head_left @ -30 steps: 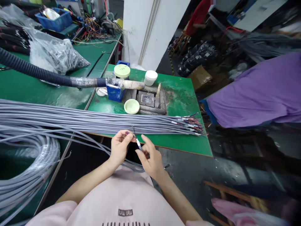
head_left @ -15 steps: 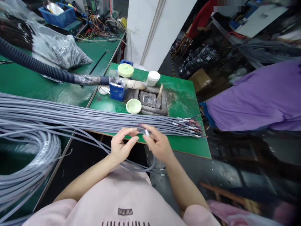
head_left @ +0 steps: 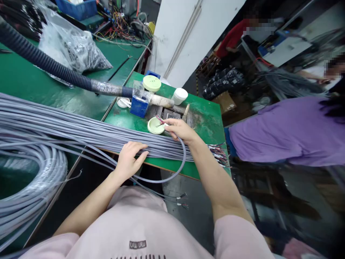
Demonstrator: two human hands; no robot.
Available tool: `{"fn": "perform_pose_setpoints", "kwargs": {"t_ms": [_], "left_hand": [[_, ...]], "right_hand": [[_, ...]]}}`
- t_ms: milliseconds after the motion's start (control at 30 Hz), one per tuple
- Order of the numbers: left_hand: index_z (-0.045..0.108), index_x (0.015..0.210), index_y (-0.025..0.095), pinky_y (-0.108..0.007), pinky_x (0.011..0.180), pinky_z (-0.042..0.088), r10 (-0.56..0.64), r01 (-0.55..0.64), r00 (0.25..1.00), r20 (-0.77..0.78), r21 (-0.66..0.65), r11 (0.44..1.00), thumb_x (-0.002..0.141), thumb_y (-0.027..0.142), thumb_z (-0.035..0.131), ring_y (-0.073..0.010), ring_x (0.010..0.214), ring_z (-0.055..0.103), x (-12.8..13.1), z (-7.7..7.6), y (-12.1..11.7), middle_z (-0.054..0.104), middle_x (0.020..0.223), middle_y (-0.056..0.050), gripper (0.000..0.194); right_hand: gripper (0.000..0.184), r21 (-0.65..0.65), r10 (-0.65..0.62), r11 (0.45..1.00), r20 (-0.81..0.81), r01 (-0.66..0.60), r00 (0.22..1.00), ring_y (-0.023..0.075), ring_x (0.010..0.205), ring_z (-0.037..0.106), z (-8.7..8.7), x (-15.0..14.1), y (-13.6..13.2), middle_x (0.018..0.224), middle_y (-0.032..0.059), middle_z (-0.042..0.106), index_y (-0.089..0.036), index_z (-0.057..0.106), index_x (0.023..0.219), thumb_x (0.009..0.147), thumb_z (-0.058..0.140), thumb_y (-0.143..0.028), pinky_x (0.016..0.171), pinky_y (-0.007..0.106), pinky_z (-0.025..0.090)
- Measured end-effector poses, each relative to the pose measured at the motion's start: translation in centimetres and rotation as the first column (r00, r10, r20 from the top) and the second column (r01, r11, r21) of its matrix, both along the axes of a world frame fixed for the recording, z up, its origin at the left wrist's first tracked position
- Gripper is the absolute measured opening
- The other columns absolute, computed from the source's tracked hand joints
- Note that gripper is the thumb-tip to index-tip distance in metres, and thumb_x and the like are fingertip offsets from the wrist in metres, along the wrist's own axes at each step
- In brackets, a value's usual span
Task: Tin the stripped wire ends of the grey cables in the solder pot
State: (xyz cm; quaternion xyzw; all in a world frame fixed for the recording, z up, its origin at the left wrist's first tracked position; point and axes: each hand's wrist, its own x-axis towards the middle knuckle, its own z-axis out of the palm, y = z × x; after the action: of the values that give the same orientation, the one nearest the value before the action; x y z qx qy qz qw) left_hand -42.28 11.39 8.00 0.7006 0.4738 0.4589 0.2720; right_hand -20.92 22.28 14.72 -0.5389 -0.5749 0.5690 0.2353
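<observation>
Grey cable (head_left: 184, 158) pinched near its end in right hand (head_left: 180, 130), coloured wire tips (head_left: 160, 120) just over pale green lid (head_left: 155, 126); left hand (head_left: 129, 159) released, lying open on cable bundle (head_left: 81, 133) near lid; grip seems firm from here

the right hand (head_left: 180, 130) hides how its fingers hold the looped grey cable (head_left: 185, 153).

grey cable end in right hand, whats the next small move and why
Probably lower the thin coloured wire tips of the grey cable into the pale green round dish, since the right hand holds them above it and the left hand pins the grey cable bundle.
</observation>
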Motion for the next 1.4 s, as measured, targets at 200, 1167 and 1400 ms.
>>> {"fn": "perform_pose_setpoints", "kwargs": {"t_ms": [200,1167,1400], "left_hand": [[0.067,0.102,0.021,-0.038,0.085,0.042,-0.026,0.025,0.997,-0.070,-0.008,1.000,0.088,0.032,0.058,-0.0227,0.094,0.061,-0.1,-0.8,0.3,0.071,0.099,-0.008,0.020],[0.066,0.103,0.018,-0.037,0.086,0.042,-0.132,0.121,0.983,-0.130,-0.087,0.989,0.089,0.031,0.059,-0.0217,0.095,0.058,-0.9,0.1,0.9,0.070,0.102,-0.006,0.020],[0.066,0.103,0.019,-0.037,0.086,0.041,-0.150,0.138,0.980,-0.129,-0.098,0.986,0.089,0.032,0.059,-0.0214,0.095,0.059,-1.0,0.1,1.1,0.070,0.102,-0.006,0.020]], "right_hand": [[0.034,0.124,0.061,0.986,0.344,-0.110,0.937,0.0072,0.031,0.034,-0.3,-1.0,1.3,0.034,-0.0091,0.039,-0.011,0.067,0.106,0.076,0.054,-0.015,0.036,0.019,0.021],[0.043,0.329,-0.121,0.927,0.715,-0.180,0.688,0.0108,0.051,0.043,3.2,4.6,4.1,0.053,-0.0030,0.051,-0.011,0.071,0.110,0.072,0.057,-0.022,0.054,0.024,0.033],[0.039,0.302,-0.133,0.936,0.779,-0.180,0.613,0.0122,0.060,0.052,0.6,5.8,6.1,0.072,0.0020,0.067,-0.013,0.073,0.108,0.072,0.060,-0.019,0.061,0.024,0.040]]}}
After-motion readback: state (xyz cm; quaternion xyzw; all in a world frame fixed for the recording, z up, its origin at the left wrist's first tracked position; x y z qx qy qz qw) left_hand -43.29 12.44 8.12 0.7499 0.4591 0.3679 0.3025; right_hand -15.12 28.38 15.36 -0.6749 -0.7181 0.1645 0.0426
